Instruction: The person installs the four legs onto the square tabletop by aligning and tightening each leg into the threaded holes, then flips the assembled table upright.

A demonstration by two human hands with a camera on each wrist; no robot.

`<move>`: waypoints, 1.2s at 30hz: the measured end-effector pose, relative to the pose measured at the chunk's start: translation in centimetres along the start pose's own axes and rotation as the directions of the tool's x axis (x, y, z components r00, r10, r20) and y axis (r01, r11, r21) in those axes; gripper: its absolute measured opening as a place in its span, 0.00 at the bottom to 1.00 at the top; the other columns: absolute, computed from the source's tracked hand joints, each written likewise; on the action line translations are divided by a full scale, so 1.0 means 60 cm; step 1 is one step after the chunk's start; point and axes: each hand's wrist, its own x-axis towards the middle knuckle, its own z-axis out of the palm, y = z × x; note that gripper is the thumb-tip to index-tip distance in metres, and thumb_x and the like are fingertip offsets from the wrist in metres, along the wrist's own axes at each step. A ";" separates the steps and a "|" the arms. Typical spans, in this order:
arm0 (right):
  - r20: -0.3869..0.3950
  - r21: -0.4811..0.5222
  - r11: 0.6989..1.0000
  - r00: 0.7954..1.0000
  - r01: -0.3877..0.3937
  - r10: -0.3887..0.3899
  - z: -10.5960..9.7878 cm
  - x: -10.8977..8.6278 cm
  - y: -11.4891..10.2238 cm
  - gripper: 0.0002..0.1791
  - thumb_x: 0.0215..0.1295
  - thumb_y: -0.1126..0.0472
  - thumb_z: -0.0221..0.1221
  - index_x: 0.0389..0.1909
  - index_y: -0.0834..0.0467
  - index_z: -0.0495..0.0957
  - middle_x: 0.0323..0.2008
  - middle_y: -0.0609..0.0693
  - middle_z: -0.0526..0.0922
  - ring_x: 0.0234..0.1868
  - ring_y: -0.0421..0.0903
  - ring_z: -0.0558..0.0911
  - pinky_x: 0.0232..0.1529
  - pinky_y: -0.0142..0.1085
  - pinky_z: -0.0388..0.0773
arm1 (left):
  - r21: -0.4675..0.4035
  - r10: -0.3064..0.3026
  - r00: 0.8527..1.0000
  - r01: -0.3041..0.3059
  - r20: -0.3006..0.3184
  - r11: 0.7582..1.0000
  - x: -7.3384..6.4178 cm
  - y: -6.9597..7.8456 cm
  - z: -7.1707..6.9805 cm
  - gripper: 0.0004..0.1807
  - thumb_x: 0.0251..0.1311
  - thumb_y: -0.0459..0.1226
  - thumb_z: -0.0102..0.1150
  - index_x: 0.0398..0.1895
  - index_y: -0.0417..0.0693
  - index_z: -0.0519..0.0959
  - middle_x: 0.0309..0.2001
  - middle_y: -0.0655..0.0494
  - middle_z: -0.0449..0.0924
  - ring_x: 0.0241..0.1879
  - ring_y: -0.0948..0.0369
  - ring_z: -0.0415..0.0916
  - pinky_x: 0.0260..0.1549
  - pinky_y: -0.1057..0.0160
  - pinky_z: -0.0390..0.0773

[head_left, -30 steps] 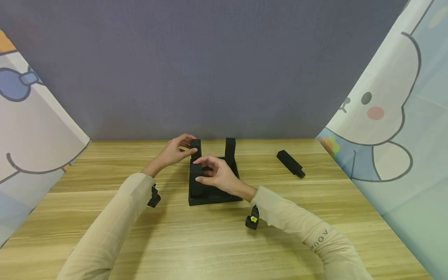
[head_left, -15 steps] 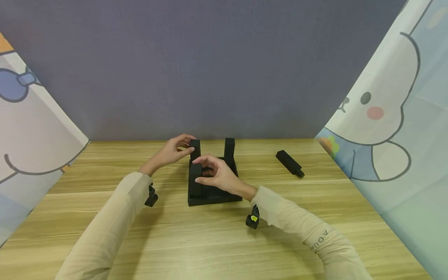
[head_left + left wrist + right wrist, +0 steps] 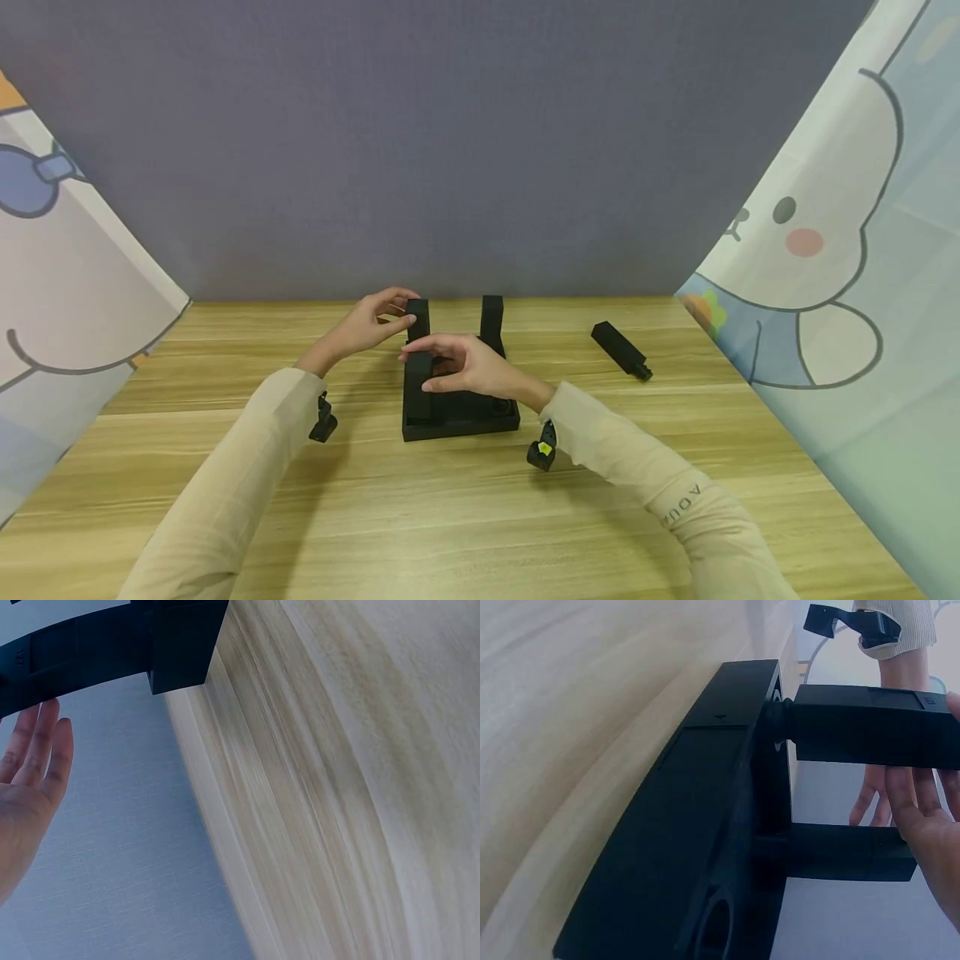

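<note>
In the head view, a black base (image 3: 461, 429) sits on the wooden table (image 3: 420, 517), with three posts rising from it. The left hand (image 3: 362, 325) pinches the back left post (image 3: 418, 308) at the base's far left corner, thumb in front and fingers behind, likely to steady the base. The right hand (image 3: 480, 367) has thumb and fingers around the upper part of the front left post (image 3: 417, 398), at the base's near left corner, a hold that seems suited to turning it. The back right post (image 3: 492, 317) stands untouched at the base's far right corner. A loose post (image 3: 618, 346) lies on its side, well apart to the base's right, presumably within easy reach.

In the left wrist view, extended fingertips touch the back left post; the thumb is out of sight.

In the right wrist view, a narrow neck (image 3: 782, 720) shows between the base and the front left post, suggesting it is not fully seated; the fingers lie near its end away from the base. A round hole (image 3: 718, 922) in the base has no post in it.
</note>
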 end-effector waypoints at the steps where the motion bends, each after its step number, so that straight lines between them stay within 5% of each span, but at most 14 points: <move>1: 0.002 -0.006 1.000 1.000 -0.003 0.003 0.000 0.000 -0.003 0.27 0.57 0.76 0.56 0.58 0.72 0.63 0.59 0.66 0.68 0.63 0.51 0.67 0.57 0.47 0.71 | 0.003 0.001 1.000 -0.001 -0.001 1.000 0.001 -0.003 0.000 0.22 0.63 0.42 0.52 0.60 0.48 0.66 0.57 0.44 0.67 0.55 0.46 0.69 0.52 0.42 0.69; 14: -0.191 -0.107 0.992 0.980 -0.067 0.046 0.016 -0.003 -0.005 0.27 0.54 0.71 0.62 0.56 0.69 0.67 0.55 0.63 0.71 0.55 0.50 0.72 0.50 0.45 0.74 | -0.013 0.004 1.000 -0.004 -0.010 1.000 0.001 -0.005 0.000 0.22 0.63 0.43 0.53 0.59 0.50 0.67 0.57 0.45 0.68 0.54 0.47 0.69 0.51 0.43 0.70; 29: -0.075 -0.131 0.991 0.997 -0.015 0.006 0.000 0.001 0.007 0.28 0.54 0.74 0.60 0.58 0.68 0.65 0.58 0.65 0.69 0.62 0.54 0.68 0.50 0.45 0.74 | 0.007 0.012 1.000 -0.012 -0.005 1.000 -0.001 -0.007 0.000 0.23 0.63 0.45 0.52 0.60 0.51 0.66 0.57 0.46 0.67 0.54 0.48 0.69 0.51 0.44 0.71; 36: -0.141 -0.186 0.983 0.990 0.003 -0.029 0.002 0.003 0.037 0.26 0.54 0.68 0.63 0.56 0.62 0.69 0.53 0.57 0.74 0.52 0.46 0.75 0.47 0.41 0.77 | 0.008 0.007 1.000 -0.007 -0.005 1.000 -0.001 -0.007 0.000 0.22 0.63 0.44 0.52 0.60 0.51 0.66 0.57 0.46 0.68 0.55 0.48 0.69 0.51 0.44 0.70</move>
